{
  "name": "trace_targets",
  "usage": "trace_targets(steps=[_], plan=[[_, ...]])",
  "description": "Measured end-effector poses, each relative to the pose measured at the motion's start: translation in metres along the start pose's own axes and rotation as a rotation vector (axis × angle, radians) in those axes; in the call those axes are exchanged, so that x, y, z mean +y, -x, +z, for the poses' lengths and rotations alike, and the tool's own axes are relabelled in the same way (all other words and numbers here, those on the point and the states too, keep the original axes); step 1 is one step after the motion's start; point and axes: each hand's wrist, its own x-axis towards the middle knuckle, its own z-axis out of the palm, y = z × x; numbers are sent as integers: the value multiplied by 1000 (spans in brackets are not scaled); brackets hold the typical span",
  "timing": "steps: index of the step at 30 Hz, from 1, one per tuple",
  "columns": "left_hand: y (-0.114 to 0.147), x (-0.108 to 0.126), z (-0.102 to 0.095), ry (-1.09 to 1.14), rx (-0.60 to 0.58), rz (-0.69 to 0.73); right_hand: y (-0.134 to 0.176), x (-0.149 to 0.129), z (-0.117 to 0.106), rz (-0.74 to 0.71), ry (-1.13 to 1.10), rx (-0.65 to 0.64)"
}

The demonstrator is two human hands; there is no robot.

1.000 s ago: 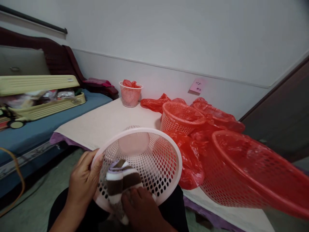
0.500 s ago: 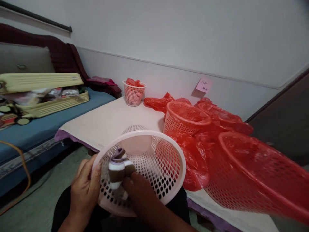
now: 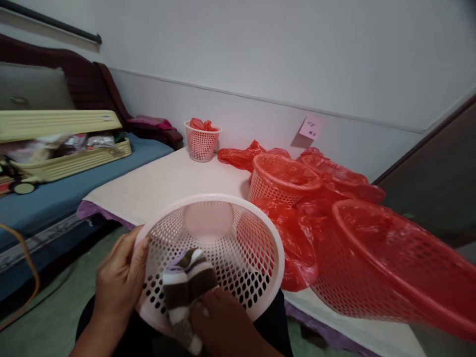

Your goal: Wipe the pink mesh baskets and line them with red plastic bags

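Note:
A pale pink perforated plastic basket (image 3: 273, 238) lies tilted over my lap, its mouth turned toward me and its solid bottom away. My left hand (image 3: 121, 272) grips its rim on the left side, thumb over the edge. In my right hand (image 3: 219, 317) is a folded sock (image 3: 189, 285) with brown, white and lilac stripes, held at the basket's mouth. Part of the sock hangs down below my fingers. Some of my right fingers are hidden behind the hand and the sock.
On the white-topped table (image 3: 163, 183) stand a small pink basket (image 3: 202, 144), a red-lined basket (image 3: 275, 186) and a larger red-lined basket (image 3: 357, 267) at right. A red plastic bag (image 3: 293, 248) lies between them. An open yellow suitcase (image 3: 74, 166) rests on the bed at left.
My right hand has drawn the sock down and toward me, from inside the basket to its mouth. My left hand still holds the rim. The view has shifted slightly.

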Motion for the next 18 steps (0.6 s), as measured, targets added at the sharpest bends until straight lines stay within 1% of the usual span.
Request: trace_targets(steps=[3, 5, 7, 10, 12, 15, 16, 18], plan=[[-6, 2, 3, 30, -20, -54, 4, -1, 10, 6, 133, 202], [-9, 5, 5, 59, -36, -44, 5, 0, 15, 30, 193, 276], [-10, 8, 6, 88, -53, -41, 6, 0, 18, 40, 208, 269], [-10, 10, 4, 146, -91, -87, 4, 1, 19, 55, 185, 182], [-4, 11, 3, 196, -88, -175, -2, 1, 16, 43, 140, 149], [13, 17, 6, 268, -61, -354, -15, -2, 3, 7, 18, 169], [20, 19, 8, 296, -63, -420, -21, -3, -1, 14, -44, 187], [31, 23, 11, 321, -63, -521, -32, -7, -8, 75, -197, 218]])
